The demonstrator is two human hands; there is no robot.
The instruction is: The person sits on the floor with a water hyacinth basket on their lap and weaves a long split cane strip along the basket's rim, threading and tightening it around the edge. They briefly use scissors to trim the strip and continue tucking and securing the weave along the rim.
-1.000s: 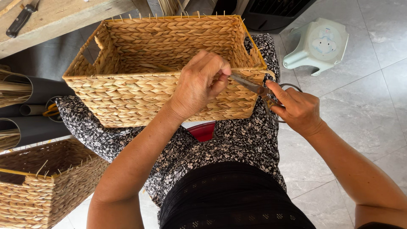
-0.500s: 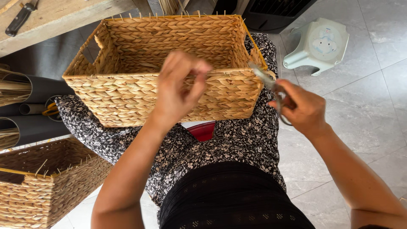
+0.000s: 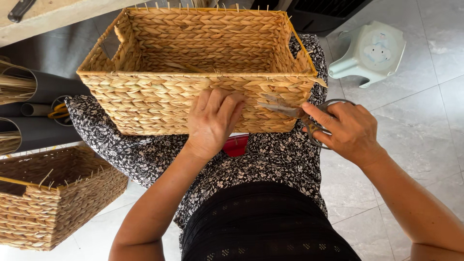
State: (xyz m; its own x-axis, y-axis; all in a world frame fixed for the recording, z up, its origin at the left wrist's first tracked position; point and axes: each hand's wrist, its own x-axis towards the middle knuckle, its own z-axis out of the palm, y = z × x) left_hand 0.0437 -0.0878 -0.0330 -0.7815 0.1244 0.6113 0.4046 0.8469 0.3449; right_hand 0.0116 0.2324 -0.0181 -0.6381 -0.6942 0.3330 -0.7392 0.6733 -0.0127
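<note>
Our left hand [image 3: 212, 118] lies open, flat on the woven basket [image 3: 159, 99] on our lap, while our right hand [image 3: 345, 130] grips scissors [image 3: 290, 112] at its right corner.

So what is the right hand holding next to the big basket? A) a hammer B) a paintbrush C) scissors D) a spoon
C: the right hand grips scissors, blades pointing at the front wall of the woven basket, while the left hand lies flat on that wall.
</note>
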